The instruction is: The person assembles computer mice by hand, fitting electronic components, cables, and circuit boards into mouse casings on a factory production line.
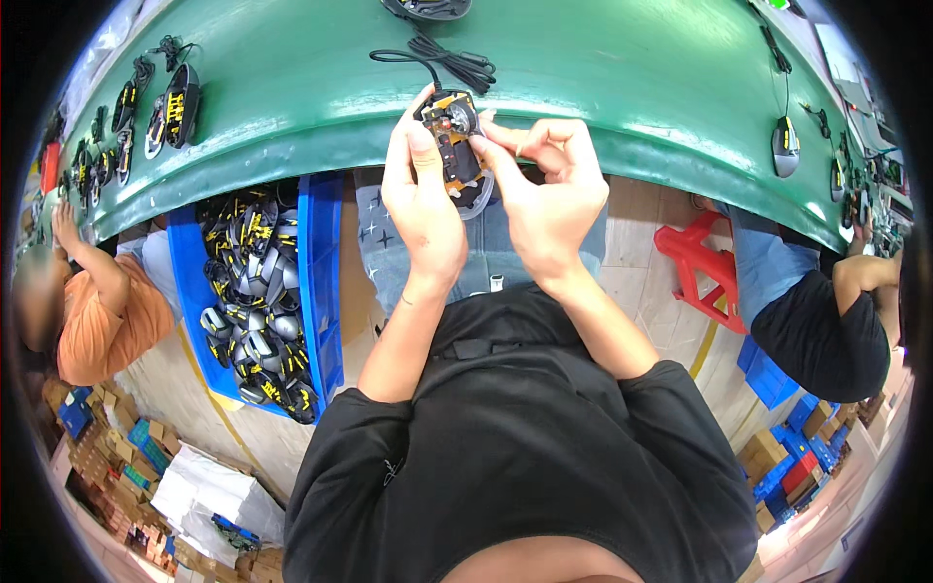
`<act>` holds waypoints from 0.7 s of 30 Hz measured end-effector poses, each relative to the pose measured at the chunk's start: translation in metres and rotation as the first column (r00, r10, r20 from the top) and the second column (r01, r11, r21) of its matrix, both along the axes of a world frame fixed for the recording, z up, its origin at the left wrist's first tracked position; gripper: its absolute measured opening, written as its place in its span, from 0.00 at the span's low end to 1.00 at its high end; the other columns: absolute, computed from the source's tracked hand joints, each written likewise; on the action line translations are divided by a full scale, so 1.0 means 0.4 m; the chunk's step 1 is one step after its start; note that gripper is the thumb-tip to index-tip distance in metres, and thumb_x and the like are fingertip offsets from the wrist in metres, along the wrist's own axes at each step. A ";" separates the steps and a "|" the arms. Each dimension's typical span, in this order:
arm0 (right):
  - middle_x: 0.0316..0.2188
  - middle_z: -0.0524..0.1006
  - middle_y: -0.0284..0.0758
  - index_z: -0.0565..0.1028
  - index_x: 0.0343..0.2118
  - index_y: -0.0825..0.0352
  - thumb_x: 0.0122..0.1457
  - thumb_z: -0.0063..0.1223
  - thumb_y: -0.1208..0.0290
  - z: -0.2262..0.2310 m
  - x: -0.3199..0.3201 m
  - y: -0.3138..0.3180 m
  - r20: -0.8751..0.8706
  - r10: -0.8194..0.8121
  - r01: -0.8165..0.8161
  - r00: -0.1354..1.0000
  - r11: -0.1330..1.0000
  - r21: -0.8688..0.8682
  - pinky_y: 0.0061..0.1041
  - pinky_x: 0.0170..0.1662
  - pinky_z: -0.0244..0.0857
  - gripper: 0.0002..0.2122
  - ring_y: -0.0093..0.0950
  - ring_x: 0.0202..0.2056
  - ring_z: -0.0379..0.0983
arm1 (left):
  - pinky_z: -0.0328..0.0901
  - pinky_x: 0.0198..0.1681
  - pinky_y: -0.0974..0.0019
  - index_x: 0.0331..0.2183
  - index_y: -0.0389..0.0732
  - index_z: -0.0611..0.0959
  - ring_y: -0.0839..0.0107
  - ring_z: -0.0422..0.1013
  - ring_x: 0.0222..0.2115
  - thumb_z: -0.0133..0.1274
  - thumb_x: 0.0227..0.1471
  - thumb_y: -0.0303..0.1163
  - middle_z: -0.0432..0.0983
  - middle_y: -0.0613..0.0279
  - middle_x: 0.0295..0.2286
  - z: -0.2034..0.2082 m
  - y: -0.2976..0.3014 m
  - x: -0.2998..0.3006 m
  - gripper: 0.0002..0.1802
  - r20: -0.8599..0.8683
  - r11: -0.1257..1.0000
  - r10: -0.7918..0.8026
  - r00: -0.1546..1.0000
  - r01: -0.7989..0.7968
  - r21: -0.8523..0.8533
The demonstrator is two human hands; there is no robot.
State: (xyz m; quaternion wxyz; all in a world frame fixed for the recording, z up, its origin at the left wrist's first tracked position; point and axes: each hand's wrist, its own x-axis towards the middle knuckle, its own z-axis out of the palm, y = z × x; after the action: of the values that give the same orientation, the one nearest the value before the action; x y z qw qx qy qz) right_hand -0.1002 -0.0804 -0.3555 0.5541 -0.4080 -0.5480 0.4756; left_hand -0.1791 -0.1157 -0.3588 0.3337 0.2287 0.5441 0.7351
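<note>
An opened computer mouse [455, 146] with its orange circuit board and scroll wheel showing is held at the near edge of the green table [282, 78]. My left hand [420, 185] grips it along its left side, thumb on top. On its right side, the thumb and index finger of my right hand [549, 185] pinch together at the mouse's edge; what lies between these fingertips, if anything, is hidden. From the top of the mouse a black cable [452, 63] runs to a coiled bundle on the table. Another mouse part [428, 8] lies farther back.
A blue bin [326, 282] full of grey and black mouse shells [258, 291] stands left of my legs. More mice [177, 107] lie along the table at left and right [785, 146]. A red stool [695, 267] is at right. Co-workers sit on both sides [117, 321].
</note>
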 end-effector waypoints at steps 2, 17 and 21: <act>0.25 0.79 0.36 0.73 0.28 0.70 0.47 0.64 0.84 -0.018 0.002 -0.002 0.157 -0.046 0.010 0.987 0.973 0.229 0.20 0.32 0.72 0.09 0.25 0.30 0.80 | 0.70 0.48 0.62 0.54 0.33 0.69 0.64 0.74 0.42 0.37 0.66 0.44 0.75 0.51 0.44 0.008 0.001 0.010 0.26 -0.011 1.000 -0.007 1.000 0.007 0.001; 0.40 0.76 0.42 0.76 0.40 0.69 0.43 0.56 0.82 0.020 0.094 0.073 0.641 0.177 -0.608 0.747 0.573 0.550 0.35 0.48 0.67 0.17 0.37 0.44 0.72 | 0.72 0.38 0.68 0.49 0.31 0.72 0.65 0.77 0.37 0.55 0.51 0.19 0.77 0.54 0.38 0.056 -0.002 -0.014 0.22 0.352 0.997 -0.054 0.934 0.032 0.069; 0.39 0.78 0.42 0.78 0.38 0.67 0.46 0.56 0.82 0.054 0.077 0.120 0.541 0.327 -0.606 0.775 0.628 0.489 0.33 0.46 0.69 0.13 0.36 0.44 0.73 | 0.75 0.37 0.64 0.47 0.31 0.73 0.63 0.77 0.38 0.54 0.52 0.19 0.77 0.53 0.37 0.022 -0.008 -0.049 0.19 0.472 0.993 -0.035 0.881 -0.023 0.116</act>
State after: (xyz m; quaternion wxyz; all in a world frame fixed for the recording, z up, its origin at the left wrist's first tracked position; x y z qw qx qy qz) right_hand -0.0695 -0.0326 -0.3340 0.3870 -0.1219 -0.8651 0.2949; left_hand -0.1988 -0.1187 -0.3501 0.4444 0.0636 0.4010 0.7986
